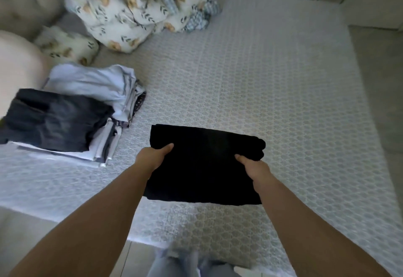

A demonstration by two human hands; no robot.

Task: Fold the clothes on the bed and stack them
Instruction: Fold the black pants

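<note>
At far left a padded headboard [26, 4] meets the bed [272, 76], which carries a pale cover with a small repeating pattern. A small floral pillow [65, 45] lies beside the headboard; to its right a heap of floral bedding [139, 8] occupies the far end of the bed.

Nearer, at the bed's left edge, stands the stack [72, 122] of folded clothes — dark jeans [52, 119] on top at the near side, a pale blue garment [96, 82] on top behind them, with thin light and grey layers showing at the stack's right edge.

Just right of the stack, apart from it, a folded black garment [205, 165] sits at the near middle of the bed. Whether it rests flat or is lifted slightly cannot be told.

The left hand [156, 157] grips the garment's left edge — thumb on top, fingers hidden beneath the cloth. The right hand [254, 166] grips its right side in the same way, thumb on top, fingers out of sight.

At bottom centre, light jeans [174, 263] on the person's legs show against the floor [379, 93], which continues along the bed's right side.
</note>
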